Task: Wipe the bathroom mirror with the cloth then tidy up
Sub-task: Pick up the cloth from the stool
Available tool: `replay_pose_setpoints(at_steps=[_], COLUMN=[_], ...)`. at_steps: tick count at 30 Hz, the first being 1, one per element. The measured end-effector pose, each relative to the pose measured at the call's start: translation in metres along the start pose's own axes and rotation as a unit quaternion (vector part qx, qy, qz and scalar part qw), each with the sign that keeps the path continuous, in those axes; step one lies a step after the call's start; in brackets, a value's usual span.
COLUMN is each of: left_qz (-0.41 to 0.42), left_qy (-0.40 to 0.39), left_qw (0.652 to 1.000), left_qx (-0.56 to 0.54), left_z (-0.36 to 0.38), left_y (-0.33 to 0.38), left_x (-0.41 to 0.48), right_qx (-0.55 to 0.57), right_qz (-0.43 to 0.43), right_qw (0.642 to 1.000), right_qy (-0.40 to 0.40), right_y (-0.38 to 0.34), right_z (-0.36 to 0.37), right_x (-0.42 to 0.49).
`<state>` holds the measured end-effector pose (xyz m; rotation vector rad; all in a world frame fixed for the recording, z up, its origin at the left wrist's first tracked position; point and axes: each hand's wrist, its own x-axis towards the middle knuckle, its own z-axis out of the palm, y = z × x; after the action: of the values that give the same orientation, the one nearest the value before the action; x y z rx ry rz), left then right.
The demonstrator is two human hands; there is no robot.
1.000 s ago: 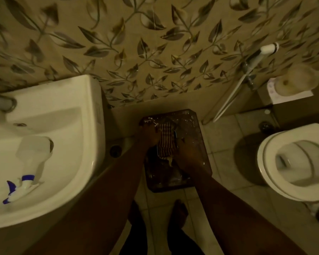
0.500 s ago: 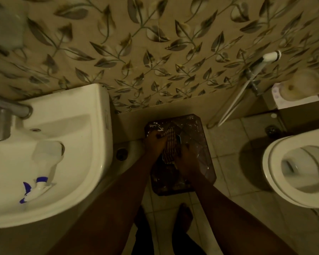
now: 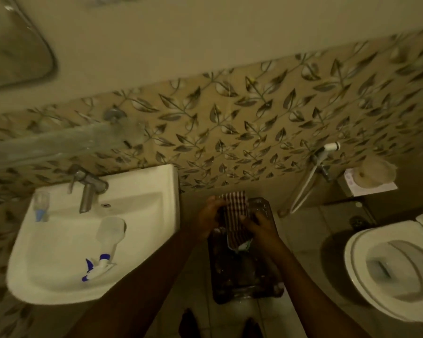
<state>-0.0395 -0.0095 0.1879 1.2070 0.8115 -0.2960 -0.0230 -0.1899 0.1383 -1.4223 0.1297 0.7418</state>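
Mirror: I see only its lower right corner (image 3: 15, 45), high on the plain wall at upper left, blurred.
Glass shelf: it (image 3: 64, 142) runs below the mirror and above the basin, against the leaf-patterned tiles (image 3: 254, 123).
Washbasin: white (image 3: 167, 184), on my left, with a metal tap (image 3: 86, 196) at the back.
In the basin: a clear spray bottle (image 3: 108, 237) with a blue-and-white trigger lies on its side, nozzle towards me.
Basin ledge: a small clear bottle (image 3: 41, 207) with a blue end stands left of the tap.
Toilet: the white bowl (image 3: 352, 269) is at the right edge, seat down, lid up.
Hand shower: it (image 3: 330, 147) hangs on the tiled wall to the right, and its pale hose loops down below it.
Ledge at right: a pale round thing (image 3: 374, 173) sits on a flat white box; I cannot tell what it is.
Floor tub: a dark translucent tub (image 3: 242, 284) stands on the floor tiles between basin and toilet, directly under my hands, so it blocks the floor there.
Cloth: the striped cloth (image 3: 236, 215), dark and pale bands, is held above the tub's far end. It hangs folded and bunched, and a pale corner shows at its lower end.
Left hand: it (image 3: 209, 213) grips the cloth's left edge, fingers curled round it.
Right hand: it (image 3: 259, 228) clasps the cloth's lower right side, fingers wrapped on it.
Hands together: they are close, with only the cloth between them.
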Motion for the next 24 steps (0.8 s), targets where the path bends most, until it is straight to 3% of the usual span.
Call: replay_pose_setpoints(at_steps=[10, 14, 24], left_qz=[0.163, 0.175, 0.202], left_qy=[-0.007, -0.009, -0.073], left_qw=[0.972, 0.958, 0.914], left_qx=[-0.169, -0.228, -0.345], left_z=[-0.020, -0.028, -0.047], left_y=[0.110, 0.128, 0.134], left_x=[-0.115, -0.144, -0.208], right_qx=[0.110, 0.148, 0.045], right_qz=[-0.105, -0.153, -0.259], right_qw=[0.988, 0.977, 0.964], right_qy=[-0.019, -0.036, -0.049], right_y=[-0.111, -0.150, -0.198], right_z=[0.078, 0.111, 0.178], right_x=[-0.056, -0.075, -0.112])
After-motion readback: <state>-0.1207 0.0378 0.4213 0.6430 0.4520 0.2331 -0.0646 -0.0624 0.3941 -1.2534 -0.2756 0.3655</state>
